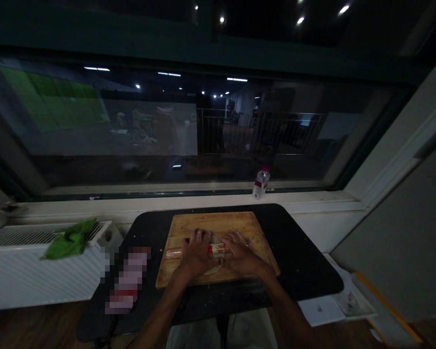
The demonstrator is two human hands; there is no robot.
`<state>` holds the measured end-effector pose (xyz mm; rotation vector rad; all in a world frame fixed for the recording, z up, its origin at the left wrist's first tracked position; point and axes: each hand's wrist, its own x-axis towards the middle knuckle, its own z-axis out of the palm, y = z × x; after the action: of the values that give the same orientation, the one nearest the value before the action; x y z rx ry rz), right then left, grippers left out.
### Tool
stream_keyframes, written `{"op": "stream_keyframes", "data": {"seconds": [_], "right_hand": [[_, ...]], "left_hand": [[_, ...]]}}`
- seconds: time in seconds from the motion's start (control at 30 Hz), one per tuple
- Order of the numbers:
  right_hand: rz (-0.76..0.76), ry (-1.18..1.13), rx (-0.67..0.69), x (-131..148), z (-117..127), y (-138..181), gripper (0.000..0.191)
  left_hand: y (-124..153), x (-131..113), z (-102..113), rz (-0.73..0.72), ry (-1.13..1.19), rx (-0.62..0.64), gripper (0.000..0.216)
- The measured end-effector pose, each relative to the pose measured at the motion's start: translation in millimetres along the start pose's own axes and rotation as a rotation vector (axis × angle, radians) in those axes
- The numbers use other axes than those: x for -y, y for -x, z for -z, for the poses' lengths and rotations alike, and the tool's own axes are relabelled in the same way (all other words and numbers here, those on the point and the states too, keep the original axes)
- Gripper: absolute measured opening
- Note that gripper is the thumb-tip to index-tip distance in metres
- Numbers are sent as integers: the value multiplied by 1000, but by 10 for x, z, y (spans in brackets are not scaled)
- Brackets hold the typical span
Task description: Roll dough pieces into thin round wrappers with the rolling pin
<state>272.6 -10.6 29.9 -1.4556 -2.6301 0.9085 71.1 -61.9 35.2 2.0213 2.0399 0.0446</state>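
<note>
A wooden rolling pin (173, 253) lies crosswise on a wooden board (210, 220), with a red and pale label showing at its middle. My left hand (198, 252) rests flat over the pin left of the label, fingers stretched forward and apart. Over the right part of the pin lies my right hand (238, 252), its fingers also spread and angled inward. A thin pale sheet that looks like dough (213, 270) shows under the pin between my hands; most of it is hidden by them. Neither hand is wrapped round the pin.
The board lies on a black table (298, 257). A blurred-out pinkish object (129, 278) is on its left side. A plastic bottle (260, 183) stands on the windowsill behind. At left a green cloth (70, 239) hangs over a white radiator (39, 276).
</note>
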Motion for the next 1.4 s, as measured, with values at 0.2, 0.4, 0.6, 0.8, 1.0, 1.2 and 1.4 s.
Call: {"op": "stream_keyframes", "data": {"seconds": [0.2, 0.4, 0.6, 0.8, 1.0, 1.2, 1.4], "right_hand": [[16, 4, -27, -21, -31, -21, 89], [17, 24, -18, -1, -4, -21, 86], [35, 8, -20, 4, 5, 24, 85], [-27, 3, -37, 60, -24, 25, 91], [-121, 12, -68, 163, -70, -8, 89], [-74, 7, -65, 116, -64, 4, 94], [-58, 19, -87, 86, -89, -16, 92]], "left_hand": [[-3, -41, 66, 38, -6, 52, 104], [29, -25, 49, 2, -12, 15, 98], [31, 81, 64, -106, 4, 54, 95], [45, 43, 80, -82, 4, 27, 91], [1, 53, 28, -68, -1, 48, 96], [-33, 75, 12, -76, -7, 59, 95], [-10, 64, 53, -97, 24, 51, 94]]}}
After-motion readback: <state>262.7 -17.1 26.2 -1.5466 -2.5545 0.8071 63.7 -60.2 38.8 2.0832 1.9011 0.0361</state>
